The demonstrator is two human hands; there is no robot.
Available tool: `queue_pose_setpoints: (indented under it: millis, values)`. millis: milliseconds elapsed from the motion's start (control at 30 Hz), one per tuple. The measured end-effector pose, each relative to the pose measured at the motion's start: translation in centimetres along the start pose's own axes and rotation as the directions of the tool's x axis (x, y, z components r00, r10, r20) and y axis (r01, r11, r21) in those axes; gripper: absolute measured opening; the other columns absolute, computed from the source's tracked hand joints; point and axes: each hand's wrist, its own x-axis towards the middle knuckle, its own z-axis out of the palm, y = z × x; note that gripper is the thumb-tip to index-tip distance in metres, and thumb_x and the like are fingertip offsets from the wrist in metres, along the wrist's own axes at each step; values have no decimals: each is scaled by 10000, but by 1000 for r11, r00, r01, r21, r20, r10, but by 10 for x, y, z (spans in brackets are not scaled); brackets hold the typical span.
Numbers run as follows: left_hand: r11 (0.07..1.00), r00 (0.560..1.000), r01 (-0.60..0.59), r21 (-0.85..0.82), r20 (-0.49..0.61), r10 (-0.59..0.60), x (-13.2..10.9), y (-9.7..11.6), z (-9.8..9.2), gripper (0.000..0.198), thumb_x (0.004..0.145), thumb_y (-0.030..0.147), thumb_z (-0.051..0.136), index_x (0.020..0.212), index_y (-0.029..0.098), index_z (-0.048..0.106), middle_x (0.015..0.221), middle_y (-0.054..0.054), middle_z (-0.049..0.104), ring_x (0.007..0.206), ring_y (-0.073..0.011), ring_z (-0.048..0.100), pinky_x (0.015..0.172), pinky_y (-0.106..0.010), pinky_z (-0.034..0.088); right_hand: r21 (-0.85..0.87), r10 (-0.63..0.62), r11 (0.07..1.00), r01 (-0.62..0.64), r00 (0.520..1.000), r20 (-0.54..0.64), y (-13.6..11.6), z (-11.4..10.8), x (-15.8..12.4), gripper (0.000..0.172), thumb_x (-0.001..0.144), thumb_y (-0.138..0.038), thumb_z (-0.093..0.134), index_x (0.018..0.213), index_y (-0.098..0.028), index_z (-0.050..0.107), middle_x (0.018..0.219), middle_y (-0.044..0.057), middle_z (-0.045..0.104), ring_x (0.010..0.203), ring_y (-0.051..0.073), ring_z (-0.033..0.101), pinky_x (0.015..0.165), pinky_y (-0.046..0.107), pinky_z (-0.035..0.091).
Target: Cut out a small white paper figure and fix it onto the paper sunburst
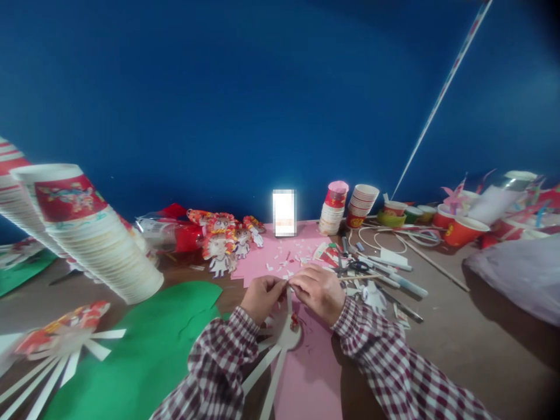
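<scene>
A paper cup (pixel 284 338) cut into long white strips lies splayed out in front of me, its round base in the middle and a small red printed piece at its side. My left hand (pixel 262 296) pinches at the tip of one strip that points away from me. From the other side my right hand (pixel 318 290) pinches at the same tip, thumb and fingers together. The fingertips nearly touch, and what lies exactly between them is hidden. Pink paper (pixel 308 382) is spread under the cup and the hands.
Tall stacked paper cups (pixel 94 233) lean at the left above green paper (pixel 153 332) and another cut cup (pixel 65 341). Cut-out paper figures (pixel 221 251) stand behind my left hand. Pens (pixel 406 283), scissors (pixel 359 265) and paper scraps lie right. A phone-like bright screen (pixel 284 213) faces me.
</scene>
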Motion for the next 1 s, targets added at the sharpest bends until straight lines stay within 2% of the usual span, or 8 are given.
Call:
queue_pose_setpoints:
  millis: [167, 333, 633, 800, 1000]
  values:
    - [989, 993, -110, 95, -28, 114, 2, 0, 0, 324, 718, 402, 492, 619, 114, 602, 487, 13, 524, 438, -82, 458, 430, -190, 350, -4, 59, 998, -59, 998, 27, -1, 1, -1, 130, 829, -209, 471, 833, -171, 595, 789, 45, 620, 788, 155, 534, 721, 287, 417]
    - [978, 985, -150, 146, -61, 161, 0, 3, 1, 298, 722, 365, 487, 615, 112, 604, 508, 4, 535, 476, -94, 467, 469, -199, 360, -36, 107, 994, -106, 993, 43, -2, 0, 0, 148, 831, -239, 475, 813, -176, 608, 760, 37, 627, 772, 150, 544, 702, 264, 409]
    - [972, 978, -175, 154, -84, 189, -1, 1, 2, 256, 721, 326, 499, 607, 119, 598, 509, 5, 541, 482, -91, 479, 466, -189, 365, -8, 119, 993, -119, 989, 91, -3, -2, 0, 157, 836, -224, 462, 842, -181, 613, 787, 39, 633, 782, 149, 546, 708, 258, 403]
    - [985, 987, -145, 98, -54, 151, -2, 2, 1, 259, 722, 342, 498, 639, 118, 600, 490, 12, 537, 428, -92, 481, 434, -197, 376, 15, 121, 992, -123, 990, 78, -3, -1, 0, 165, 840, -221, 454, 849, -184, 615, 790, 38, 635, 777, 144, 546, 702, 258, 406]
    - [984, 986, -151, 91, -53, 156, -2, 4, 0, 227, 699, 310, 533, 684, 105, 631, 525, -3, 557, 460, -92, 483, 442, -194, 380, 40, 130, 990, -133, 990, 53, -4, 0, -1, 175, 841, -230, 453, 851, -184, 621, 790, 44, 638, 775, 151, 547, 702, 261, 406]
